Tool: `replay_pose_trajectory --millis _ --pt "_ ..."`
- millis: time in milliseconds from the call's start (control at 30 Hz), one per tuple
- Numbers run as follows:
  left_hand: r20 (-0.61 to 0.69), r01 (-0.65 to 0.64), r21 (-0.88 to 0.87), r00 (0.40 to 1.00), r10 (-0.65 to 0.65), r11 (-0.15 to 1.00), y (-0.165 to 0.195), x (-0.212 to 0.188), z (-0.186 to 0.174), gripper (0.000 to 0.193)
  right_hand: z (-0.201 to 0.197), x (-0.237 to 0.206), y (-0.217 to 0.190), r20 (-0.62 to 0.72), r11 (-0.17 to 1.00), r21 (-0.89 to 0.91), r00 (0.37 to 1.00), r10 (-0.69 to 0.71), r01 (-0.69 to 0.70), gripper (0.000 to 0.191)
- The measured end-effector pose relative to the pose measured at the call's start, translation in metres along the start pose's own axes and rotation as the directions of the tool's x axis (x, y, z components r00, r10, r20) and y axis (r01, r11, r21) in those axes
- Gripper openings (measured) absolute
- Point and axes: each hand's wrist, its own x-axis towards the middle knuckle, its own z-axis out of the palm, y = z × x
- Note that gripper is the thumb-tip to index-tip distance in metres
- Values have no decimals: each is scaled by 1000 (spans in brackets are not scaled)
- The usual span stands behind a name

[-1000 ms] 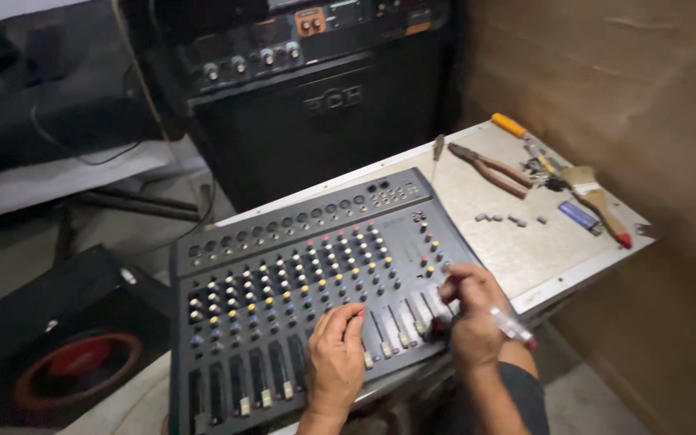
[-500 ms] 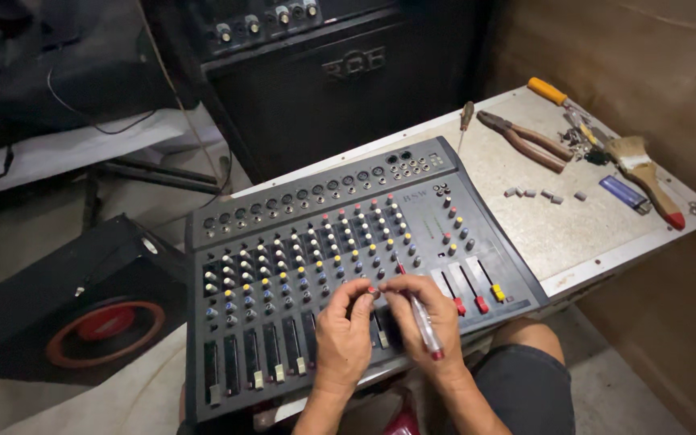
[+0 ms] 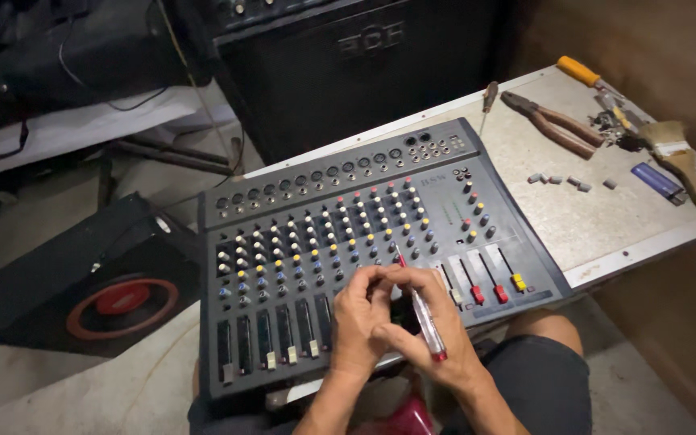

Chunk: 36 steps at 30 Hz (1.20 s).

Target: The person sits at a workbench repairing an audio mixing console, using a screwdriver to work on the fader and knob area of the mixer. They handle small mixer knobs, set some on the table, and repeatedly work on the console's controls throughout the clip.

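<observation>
A dark grey audio mixer (image 3: 364, 234) with rows of coloured knobs and sliders lies tilted across my lap and a table edge. My left hand (image 3: 358, 321) and my right hand (image 3: 428, 322) meet over its lower middle, fingertips together at the sliders. My right hand holds a clear pen with red ends (image 3: 424, 316) along its back, tip pointing up toward the knobs. What the fingertips pinch is hidden.
A worn white table (image 3: 590, 217) at right carries pliers (image 3: 553, 122), a yellow-handled screwdriver (image 3: 580, 71), a paintbrush (image 3: 682, 165), a blue lighter (image 3: 658, 181) and several small grey caps (image 3: 557, 180). A black amplifier (image 3: 348, 56) stands behind. A speaker box with a red ring (image 3: 98, 290) lies left.
My right hand came from the mixer's right sliders to its lower middle and joined my left hand. The view shifted, so the mixer sits more central and larger.
</observation>
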Motion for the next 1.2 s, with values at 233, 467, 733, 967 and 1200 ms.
replay_pose_trajectory --millis 233,467,733,967,1200 --pt "25 -56 -102 998 58 993 0 -3 -5 11 -10 -7 6 230 931 317 967 108 -179 71" --pt "21 43 -25 999 -43 999 2 -1 -4 17 -7 -14 38 -71 864 482 977 202 -143 37" --pt "22 -51 -69 998 53 996 -6 -2 -4 18 0 -11 20 -108 990 121 990 91 -78 29" --pt "52 -208 109 978 204 972 -9 0 -9 19 -6 2 -19 260 988 139 960 -104 69 72" --pt "10 -26 -73 1000 27 997 -1 0 -5 20 -6 -6 9 -89 918 364 976 201 -156 24"
